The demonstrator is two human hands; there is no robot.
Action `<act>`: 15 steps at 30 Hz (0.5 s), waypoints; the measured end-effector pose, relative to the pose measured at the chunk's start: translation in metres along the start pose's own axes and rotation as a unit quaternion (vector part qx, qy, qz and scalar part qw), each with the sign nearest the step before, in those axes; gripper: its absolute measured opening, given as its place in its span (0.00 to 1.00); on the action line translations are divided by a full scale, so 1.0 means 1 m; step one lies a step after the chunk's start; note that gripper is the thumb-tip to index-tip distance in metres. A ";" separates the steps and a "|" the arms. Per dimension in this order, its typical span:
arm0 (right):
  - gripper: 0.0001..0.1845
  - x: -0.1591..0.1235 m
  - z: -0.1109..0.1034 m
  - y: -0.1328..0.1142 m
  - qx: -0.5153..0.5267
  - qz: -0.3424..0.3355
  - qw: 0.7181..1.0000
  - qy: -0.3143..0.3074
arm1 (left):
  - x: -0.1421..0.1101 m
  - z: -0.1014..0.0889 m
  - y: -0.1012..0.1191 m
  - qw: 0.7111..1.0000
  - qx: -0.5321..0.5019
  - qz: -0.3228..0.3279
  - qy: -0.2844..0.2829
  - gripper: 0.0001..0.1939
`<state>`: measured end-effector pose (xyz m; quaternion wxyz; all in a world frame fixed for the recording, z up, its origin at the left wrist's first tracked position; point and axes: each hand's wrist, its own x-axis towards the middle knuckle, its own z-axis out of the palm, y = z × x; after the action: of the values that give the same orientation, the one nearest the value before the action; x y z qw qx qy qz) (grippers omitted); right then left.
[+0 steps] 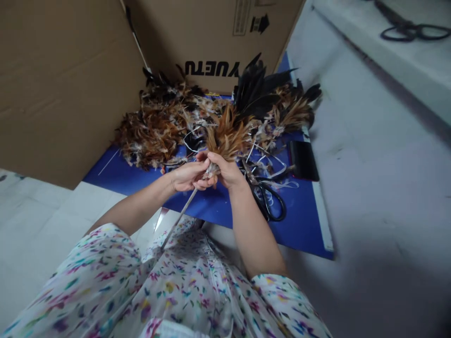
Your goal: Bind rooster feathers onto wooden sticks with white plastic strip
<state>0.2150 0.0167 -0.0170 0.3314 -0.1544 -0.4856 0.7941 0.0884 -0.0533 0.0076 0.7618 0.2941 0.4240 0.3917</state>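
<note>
Both my hands meet around the base of a bundle of brown feathers (227,134) at the top of a thin stick (179,217). The stick slants down toward my lap. My left hand (193,174) has its fingers closed at the pale feather ends, just where the stick comes out. My right hand (225,171) grips the same base from the other side, thumb on top. Black-handled scissors (269,199) lie close to my right wrist on the blue board (218,204). White ties (280,166) are scattered beside them.
A heap of loose brown feathers (151,136) and long black feathers (255,91) covers the far part of the board. A dark flat object (303,160) lies at its right edge. A cardboard box (211,37) rises behind. More scissors (405,28) rest on a ledge, upper right.
</note>
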 end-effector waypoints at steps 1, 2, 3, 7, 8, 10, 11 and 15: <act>0.14 0.000 -0.001 0.000 0.005 0.000 1.000 0.002 | 0.002 -0.001 0.002 1.000 0.004 -0.002 -0.021 0.24; 0.14 0.000 -0.001 -0.001 0.007 0.001 1.000 0.006 | 0.004 -0.002 0.004 0.999 0.005 -0.005 -0.039 0.23; 0.15 0.000 -0.001 -0.001 0.007 0.003 1.000 0.012 | 0.006 -0.003 0.006 0.999 0.003 -0.010 -0.053 0.22; 0.20 -0.001 -0.003 -0.002 -0.023 0.019 0.999 0.042 | 0.012 -0.006 0.012 0.996 -0.020 -0.064 -0.061 0.21; 0.22 -0.001 -0.004 -0.001 -0.040 0.024 0.998 0.052 | 0.014 -0.006 0.013 0.995 -0.029 -0.078 -0.057 0.22; 0.26 -0.003 -0.007 0.001 -0.078 0.032 0.994 0.075 | 0.017 -0.008 0.013 0.993 -0.053 -0.095 -0.050 0.27; 0.27 -0.003 -0.008 0.002 -0.095 0.035 0.991 0.086 | 0.018 -0.009 0.013 0.991 -0.067 -0.100 -0.051 0.29; 0.31 -0.007 -0.013 0.006 -0.152 0.051 0.979 0.126 | 0.022 -0.012 0.009 0.986 -0.099 -0.112 -0.068 0.32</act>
<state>0.2256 0.0186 -0.0290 0.3218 -0.3257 -0.5466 0.7011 0.0824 -0.0290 -0.0001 0.8533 0.1931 0.3608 0.3230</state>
